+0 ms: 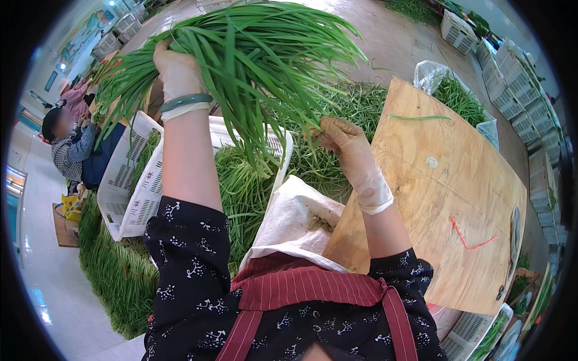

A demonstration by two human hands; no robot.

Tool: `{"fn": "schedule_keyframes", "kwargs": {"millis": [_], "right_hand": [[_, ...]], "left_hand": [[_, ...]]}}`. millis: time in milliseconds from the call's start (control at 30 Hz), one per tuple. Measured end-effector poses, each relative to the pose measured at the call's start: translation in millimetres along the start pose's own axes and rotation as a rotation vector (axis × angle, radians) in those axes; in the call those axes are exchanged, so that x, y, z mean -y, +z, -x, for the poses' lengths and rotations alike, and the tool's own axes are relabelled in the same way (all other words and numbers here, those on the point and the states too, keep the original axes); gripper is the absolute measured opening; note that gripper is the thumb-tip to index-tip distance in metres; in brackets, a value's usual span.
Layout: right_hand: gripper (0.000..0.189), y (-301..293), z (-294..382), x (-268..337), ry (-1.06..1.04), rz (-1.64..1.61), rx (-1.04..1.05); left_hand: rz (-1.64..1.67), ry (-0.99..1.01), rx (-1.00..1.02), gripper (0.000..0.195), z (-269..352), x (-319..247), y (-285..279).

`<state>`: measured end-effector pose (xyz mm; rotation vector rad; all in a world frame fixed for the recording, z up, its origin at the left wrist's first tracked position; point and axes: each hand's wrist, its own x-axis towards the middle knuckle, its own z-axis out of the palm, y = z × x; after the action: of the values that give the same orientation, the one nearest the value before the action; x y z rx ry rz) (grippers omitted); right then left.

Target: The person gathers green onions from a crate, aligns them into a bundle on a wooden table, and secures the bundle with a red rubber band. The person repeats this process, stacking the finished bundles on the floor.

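Note:
Raised at the far left, my left hand [178,70] in a pale thin glove grips a large bunch of garlic chives [257,49]. The long flat leaves fan out to the right and hang down. My right hand [350,144], in a stained glove, pinches a few leaf ends at the bunch's lower right. A green bangle [186,102] circles my left wrist. Below the bunch stands a white plastic crate [283,153] with more chives [246,198] in it. A white cloth [289,212] lies over my lap.
On the right, a wooden board [415,180] bears a red tie [465,239], a loose leaf [420,118] and scissors [501,292]. Leaf scraps [325,158] cover the floor ahead. Stacked chives [117,275] lie left. Two people [70,144] work at the far left. Crates [515,76] line the right.

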<state>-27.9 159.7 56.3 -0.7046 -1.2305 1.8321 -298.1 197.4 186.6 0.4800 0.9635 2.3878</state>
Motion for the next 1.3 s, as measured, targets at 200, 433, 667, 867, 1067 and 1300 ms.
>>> {"fn": "schedule_keyframes", "kwargs": {"millis": [200, 433, 667, 867, 1067, 1300], "right_hand": [[0.036, -23, 15, -21, -0.084, 0.167, 0.065], [0.096, 53, 27, -10, -0.951, 1.068, -0.424], [0.036, 2, -27, -8, -0.333, 0.083, -0.154], [0.024, -27, -11, 14, -0.183, -0.013, 0.035], [0.028, -34, 4, 7, -0.080, -0.180, -0.067], [0.062, -40, 13, -4, -0.261, -0.778, 0.330]], "left_hand": [[0.079, -0.112, 0.022, 0.030, -10, 3, 14], [-0.138, 0.207, 0.352, 0.015, -50, 17, 25], [0.160, -0.088, 0.352, 0.010, -11, 34, 83], [-0.406, -0.077, 0.404, 0.019, 4, 6, 69], [-0.386, -0.131, 0.222, 0.020, -10, 17, 49], [-0.453, -0.275, 0.224, 0.021, -14, 28, 23]]}}
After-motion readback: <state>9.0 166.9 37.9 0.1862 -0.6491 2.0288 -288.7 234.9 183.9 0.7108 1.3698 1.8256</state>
